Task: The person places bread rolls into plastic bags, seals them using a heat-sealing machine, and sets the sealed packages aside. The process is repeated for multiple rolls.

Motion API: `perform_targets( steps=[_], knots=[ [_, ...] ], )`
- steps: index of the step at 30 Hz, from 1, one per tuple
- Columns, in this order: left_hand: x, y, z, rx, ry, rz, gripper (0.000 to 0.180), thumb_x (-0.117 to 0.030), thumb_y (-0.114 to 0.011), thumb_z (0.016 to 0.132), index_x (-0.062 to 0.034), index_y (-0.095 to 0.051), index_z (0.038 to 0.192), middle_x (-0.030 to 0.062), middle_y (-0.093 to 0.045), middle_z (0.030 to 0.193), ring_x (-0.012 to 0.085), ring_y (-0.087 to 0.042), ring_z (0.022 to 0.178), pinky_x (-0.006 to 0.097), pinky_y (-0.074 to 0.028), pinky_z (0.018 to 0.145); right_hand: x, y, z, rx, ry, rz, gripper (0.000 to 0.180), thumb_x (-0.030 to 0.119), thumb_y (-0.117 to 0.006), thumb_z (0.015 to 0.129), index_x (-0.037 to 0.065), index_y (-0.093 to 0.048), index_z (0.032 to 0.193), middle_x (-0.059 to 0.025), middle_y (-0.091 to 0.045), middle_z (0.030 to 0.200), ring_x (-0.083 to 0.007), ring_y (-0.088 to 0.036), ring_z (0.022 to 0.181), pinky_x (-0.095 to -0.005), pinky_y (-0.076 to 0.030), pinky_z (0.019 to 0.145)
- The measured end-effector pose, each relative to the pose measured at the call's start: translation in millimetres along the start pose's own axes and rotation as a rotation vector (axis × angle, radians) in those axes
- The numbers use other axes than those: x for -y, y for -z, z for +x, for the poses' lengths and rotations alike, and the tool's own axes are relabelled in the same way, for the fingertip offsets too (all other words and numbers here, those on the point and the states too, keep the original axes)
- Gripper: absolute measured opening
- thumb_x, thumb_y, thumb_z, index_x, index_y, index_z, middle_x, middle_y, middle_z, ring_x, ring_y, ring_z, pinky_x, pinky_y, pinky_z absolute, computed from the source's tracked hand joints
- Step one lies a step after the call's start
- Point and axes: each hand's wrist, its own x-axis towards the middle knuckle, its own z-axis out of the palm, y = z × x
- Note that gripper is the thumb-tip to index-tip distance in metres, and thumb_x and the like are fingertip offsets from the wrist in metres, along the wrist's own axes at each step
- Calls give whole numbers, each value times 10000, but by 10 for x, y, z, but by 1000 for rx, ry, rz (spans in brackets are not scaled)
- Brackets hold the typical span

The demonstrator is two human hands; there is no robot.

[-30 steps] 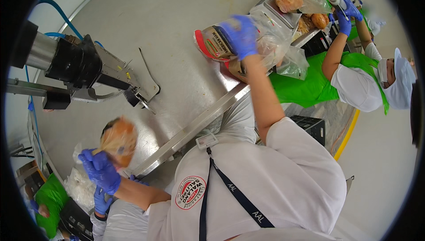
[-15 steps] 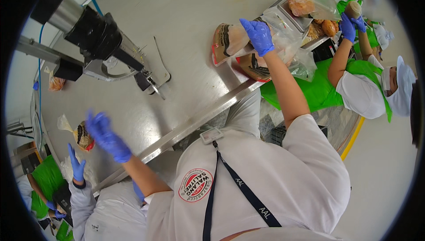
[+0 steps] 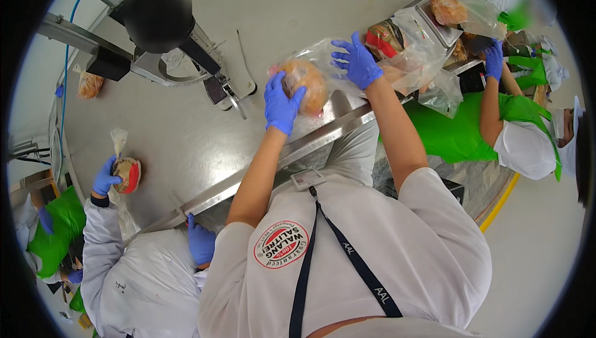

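A round, brown-orange piece of food, apparently meat, in a transparent bag is at the middle of the steel table. My left hand, in a blue glove, grips its near left side. The bag's loose plastic end trails to the right, toward my other hand. My right hand, also gloved in blue, has its fingers spread and holds nothing that I can see. Just right of it lie more bagged pieces, one with a red and dark label.
A black and metal machine with a pointed lever stands on the steel table, left of my hands. At left, a co-worker's gloved hand holds a tied bagged piece. A person in a green apron works at right, beside a scale.
My left hand has come right from the table's left side and now grips a bagged piece. My right fingers have spread. The co-worker at left has taken hold of the tied bagged piece.
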Motion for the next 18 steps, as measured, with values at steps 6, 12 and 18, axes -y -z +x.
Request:
perform_targets(
  steps=[6, 12, 18],
  knots=[
    [-244, -20, 582, 78, -112, 159, 801, -419, -734, 636, -27, -392, 1245, 208, -441, 1209, 349, -418, 1139, 398, -345, 971, -129, 227, 143, -39, 354, -959, 662, 333, -650, 779, 131, -345, 1331, -138, -533, 1123, -192, -499, 1002, -320, -381, 909],
    [-286, -159, 1350, 491, -218, 210, 1053, -472, -772, 543, 0, -260, 1333, 235, -371, 1306, 349, -392, 1192, 376, -344, 983, 273, -345, -12, 180, 779, -1252, 481, 230, -675, 752, 87, -521, 1184, -22, -537, 760, -121, -502, 704, -289, -443, 671],
    [-386, -330, 1378, 771, 136, 287, 865, -429, -769, 564, 3, -437, 1236, 199, -529, 1165, 304, -533, 1047, 341, -407, 919, 401, -37, -280, -370, 1121, -800, 480, 204, -688, 736, 46, -526, 1160, -10, -490, 712, -99, -476, 670, -271, -432, 637]
  ],
)
